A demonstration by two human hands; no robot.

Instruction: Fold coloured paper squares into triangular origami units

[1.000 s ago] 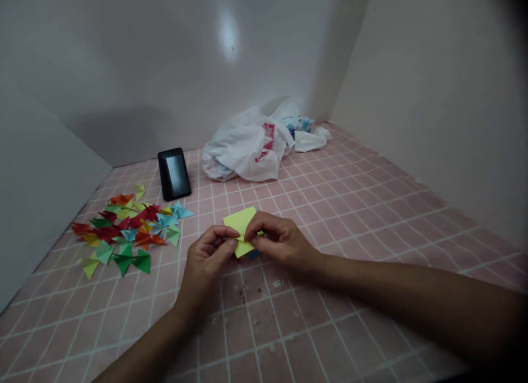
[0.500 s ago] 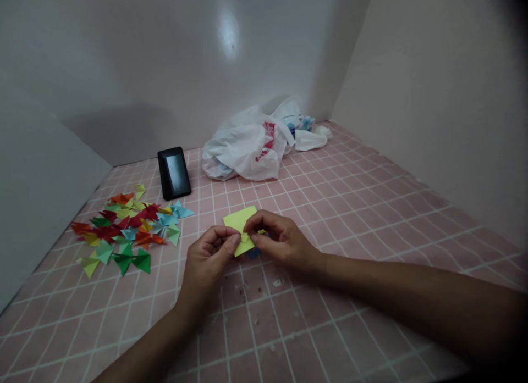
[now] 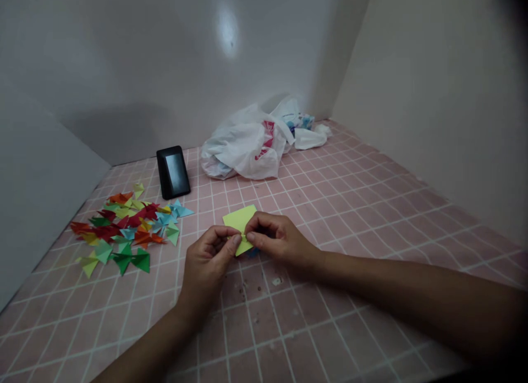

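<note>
My left hand (image 3: 213, 252) and my right hand (image 3: 284, 240) meet at the centre, both with thumb and forefinger pinched. Between the fingertips is a small folded piece of yellow paper (image 3: 243, 236), mostly covered by the fingers. Directly beneath it lies a square of yellow paper (image 3: 239, 217), which looks like the top of a paper pad; a bit of blue shows at its lower edge. To the left of my left hand spreads a pile of folded paper shapes (image 3: 124, 237) with pointed wings, in red, orange, yellow, green and light blue.
Behind the pile a black tablet-like device (image 3: 174, 172) leans back with its screen facing me. Crumpled white plastic bags (image 3: 243, 144) with red print sit against the back wall. Pale walls border the pink tiled surface (image 3: 350, 207). Small specks (image 3: 277, 282) lie near my wrists.
The fingertips have shifted slightly on the small folded yellow paper, and my right fingers have closed in nearer to the left. The pile, tablet and bags stay in place.
</note>
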